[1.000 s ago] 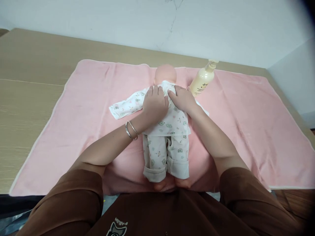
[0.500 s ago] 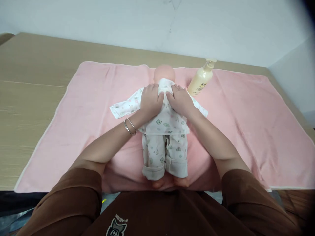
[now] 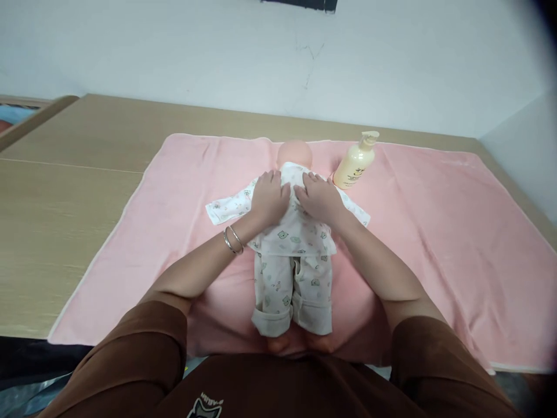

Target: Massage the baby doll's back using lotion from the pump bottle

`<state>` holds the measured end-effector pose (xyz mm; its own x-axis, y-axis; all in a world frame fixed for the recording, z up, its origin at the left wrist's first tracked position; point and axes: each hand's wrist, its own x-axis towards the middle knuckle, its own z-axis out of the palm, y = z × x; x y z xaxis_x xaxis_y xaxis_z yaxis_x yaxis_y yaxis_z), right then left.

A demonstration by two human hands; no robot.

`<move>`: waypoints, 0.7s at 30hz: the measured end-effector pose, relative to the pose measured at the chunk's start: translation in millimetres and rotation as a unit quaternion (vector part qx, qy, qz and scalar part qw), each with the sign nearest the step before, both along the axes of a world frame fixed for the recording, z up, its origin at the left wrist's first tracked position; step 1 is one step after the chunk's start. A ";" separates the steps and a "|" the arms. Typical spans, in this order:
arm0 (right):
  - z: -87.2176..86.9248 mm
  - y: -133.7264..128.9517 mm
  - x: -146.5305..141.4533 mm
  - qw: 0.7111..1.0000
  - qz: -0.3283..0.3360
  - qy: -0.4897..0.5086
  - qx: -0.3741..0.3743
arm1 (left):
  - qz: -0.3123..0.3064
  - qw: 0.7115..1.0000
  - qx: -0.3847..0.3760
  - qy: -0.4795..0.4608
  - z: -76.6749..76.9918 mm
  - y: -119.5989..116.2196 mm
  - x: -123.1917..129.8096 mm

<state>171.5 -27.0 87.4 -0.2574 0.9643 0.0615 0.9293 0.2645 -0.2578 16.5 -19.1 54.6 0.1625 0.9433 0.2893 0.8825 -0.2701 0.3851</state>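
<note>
A baby doll (image 3: 295, 153) lies on a pink blanket (image 3: 435, 215), its head toward the wall and its feet toward me. It wears a white printed top (image 3: 289, 238) and white printed trousers (image 3: 276, 284) with turned-up cuffs. My left hand (image 3: 270, 200) rests flat on the left side of the top near the shoulder. On the other side of the chest lies my right hand (image 3: 321, 200), fingers spread. Both thumbs point inward with a small gap between them. The doll's face cannot be seen.
A cream pump bottle (image 3: 354, 165) stands on the blanket right of the doll's head. The blanket covers much of a wooden table (image 3: 56, 215). Behind the table rises a white wall (image 3: 217, 64). A wooden edge (image 3: 47, 119) shows at the far left.
The whole view has shifted, so the doll, bottle and blanket appear lower in the picture. Both hands stay on the doll's top in nearly the same place.
</note>
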 end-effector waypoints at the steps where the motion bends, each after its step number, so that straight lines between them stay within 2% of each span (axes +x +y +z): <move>1: -1.7 8.8 4.3 1.000 -0.005 0.021 -0.015 | -0.008 1.000 0.016 0.014 -1.6 -7.3 4.6; 3: -5.1 20.7 9.0 0.999 -0.021 0.040 -0.023 | -0.024 0.999 0.044 0.017 -4.0 -16.3 10.5; 5: -7.0 20.2 7.4 0.999 -0.036 0.024 -0.003 | -0.042 0.998 0.048 0.003 -3.1 -14.6 9.8; 9: -1.2 -7.7 -5.7 0.998 -0.022 -0.048 0.035 | -0.035 0.998 -0.033 -0.029 6.3 9.6 -4.4; 11: 4.5 -20.4 -10.2 0.997 -0.012 -0.073 0.020 | -0.017 0.997 -0.063 -0.047 9.4 19.3 -9.7; 13: 9.1 -24.8 -10.7 0.997 -0.006 -0.076 -0.002 | -0.004 0.997 -0.055 -0.048 9.4 22.8 -10.6; 17: 9.0 -10.0 -2.1 0.999 0.024 -0.023 -0.023 | 0.015 0.999 -0.024 -0.035 5.1 17.0 -4.4; 21: -1.2 15.7 9.3 0.999 0.003 0.035 -0.022 | 0.000 1.000 0.025 -0.007 2.0 0.0 5.2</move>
<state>180.8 -11.3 86.2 -0.2598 0.9649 0.0380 0.9070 0.2573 -0.3334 21.7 -19.1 56.7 0.1577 0.9275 0.3390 0.8774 -0.2891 0.3828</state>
